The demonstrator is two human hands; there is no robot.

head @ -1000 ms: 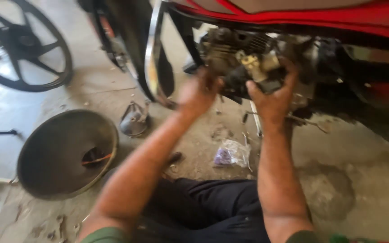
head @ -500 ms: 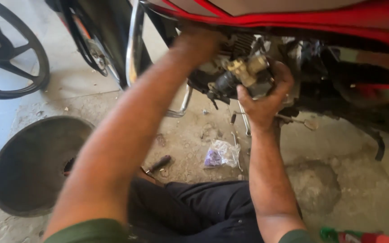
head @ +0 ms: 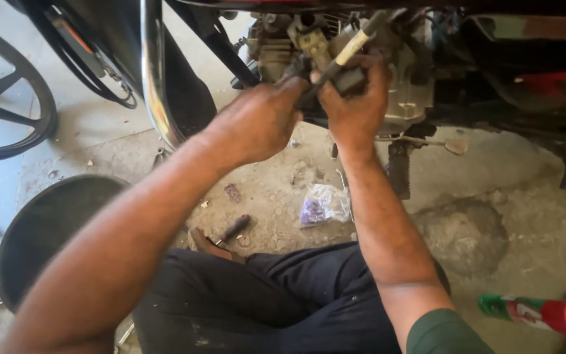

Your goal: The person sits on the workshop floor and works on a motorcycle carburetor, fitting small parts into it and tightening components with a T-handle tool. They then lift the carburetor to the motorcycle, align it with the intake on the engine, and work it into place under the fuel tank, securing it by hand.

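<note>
Left hand (head: 260, 121) newly lowered beside right hand (head: 355, 98), both now gripping the pale-handled slim screwdriver (head: 348, 49) against the grimy grey metal carburettor (head: 309, 39).

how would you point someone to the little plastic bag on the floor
Start at the motorcycle engine that both hands work on, then drop to the concrete floor below it. The small clear plastic bag lies there between the forearms, crumpled, with purple bits inside.

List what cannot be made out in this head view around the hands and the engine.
- Left hand: fingertips hidden behind the tool.
- Right hand: what it grips is covered by its own fingers.
- Tool: tip lost against the engine.
- Motorcycle upper body: cut off by the top edge.
- Spray can: nozzle end cut off by the right edge.
</note>
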